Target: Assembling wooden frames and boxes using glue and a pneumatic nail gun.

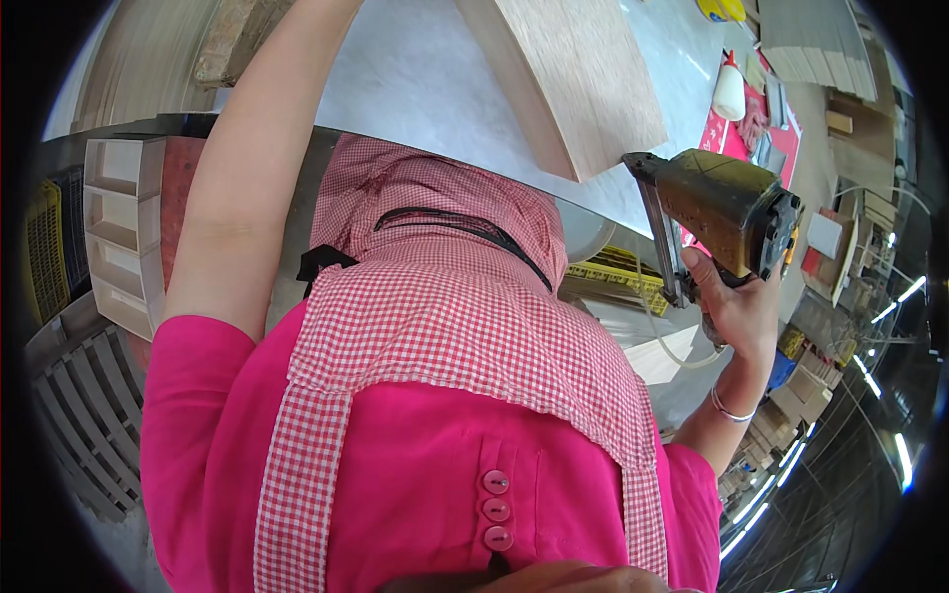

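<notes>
My right hand (736, 311) is wrapped round the handle of a pneumatic nail gun (717, 203), brown and black. The gun's nose end touches or nearly touches the near right corner of a pale wooden box (593, 84); I cannot tell which. That box lies on the white table (415, 109) and is cut off by the upper edge of the picture. Up the left side reaches my left forearm, past the upper edge, so the left hand itself is out of sight.
A white glue bottle (730, 91) with a red tip stands on the table's right side, beside a yellow container (722, 10). A pale air hose (682, 361) hangs below the gun. At left are a compartmented wooden shelf (124, 222), stacked boards (129, 64) and a yellow crate (49, 247).
</notes>
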Available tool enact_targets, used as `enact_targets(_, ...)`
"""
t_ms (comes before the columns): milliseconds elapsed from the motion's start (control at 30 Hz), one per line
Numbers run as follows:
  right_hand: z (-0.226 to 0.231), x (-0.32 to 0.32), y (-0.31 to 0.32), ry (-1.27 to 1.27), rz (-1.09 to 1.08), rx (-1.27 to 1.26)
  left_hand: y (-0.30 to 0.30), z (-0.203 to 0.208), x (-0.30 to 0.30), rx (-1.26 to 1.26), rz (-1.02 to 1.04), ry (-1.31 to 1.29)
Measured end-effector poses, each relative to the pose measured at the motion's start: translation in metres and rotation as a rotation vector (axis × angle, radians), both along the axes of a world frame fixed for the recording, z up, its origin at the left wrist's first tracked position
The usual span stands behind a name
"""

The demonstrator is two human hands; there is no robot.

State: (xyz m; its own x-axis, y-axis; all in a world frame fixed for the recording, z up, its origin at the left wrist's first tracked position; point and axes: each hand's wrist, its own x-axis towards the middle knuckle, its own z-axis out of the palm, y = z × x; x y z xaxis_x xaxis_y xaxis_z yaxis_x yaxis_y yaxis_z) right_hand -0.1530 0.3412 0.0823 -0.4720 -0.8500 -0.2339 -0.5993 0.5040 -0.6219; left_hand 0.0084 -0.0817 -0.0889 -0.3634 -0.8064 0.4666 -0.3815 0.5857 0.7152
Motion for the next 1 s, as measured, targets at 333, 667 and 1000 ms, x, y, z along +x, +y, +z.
enact_targets(333,-0.004,-0.012,-0.02,-0.063,-0.016,-0.112,-0.037,0.01,-0.008,0.079,-0.001,0.006)
enact_targets(667,0.0,-0.019,-0.043,-0.013,-0.271,0.073,0.079,0.029,0.092,0.059,0.128,-0.265)
enact_targets(1000,0.009,-0.024,-0.034,-0.039,-0.328,0.072,0.124,0.077,0.096,-0.345,-0.29,-0.613)
